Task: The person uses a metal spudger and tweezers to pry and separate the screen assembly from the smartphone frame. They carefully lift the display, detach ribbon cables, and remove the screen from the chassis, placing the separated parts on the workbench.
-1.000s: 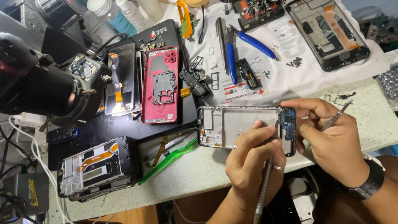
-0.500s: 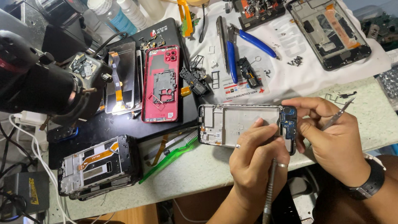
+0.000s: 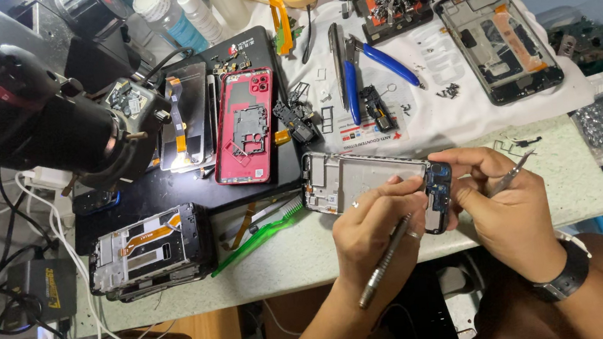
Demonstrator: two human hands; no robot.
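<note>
An opened phone frame (image 3: 352, 178) lies on the table's front part, its blue circuit board end (image 3: 439, 185) toward my hands. My left hand (image 3: 373, 226) rests on the frame and holds a grey metal screwdriver (image 3: 383, 261) that points down toward me. My right hand (image 3: 509, 201) pinches the frame's board end and also holds thin metal tweezers (image 3: 513, 173) that stick out to the right. A black watch (image 3: 571, 274) is on my right wrist.
A red phone back (image 3: 244, 127), another stripped frame (image 3: 150, 249) and a green brush (image 3: 259, 232) lie to the left. A black microscope (image 3: 26, 111) looms at far left. Blue-handled pliers (image 3: 380, 60), small parts and a dark phone frame (image 3: 498, 42) sit on white cloth behind.
My hands have barely shifted on the phone frame; the screwdriver in my left hand has tilted slightly. Nothing else moved.
</note>
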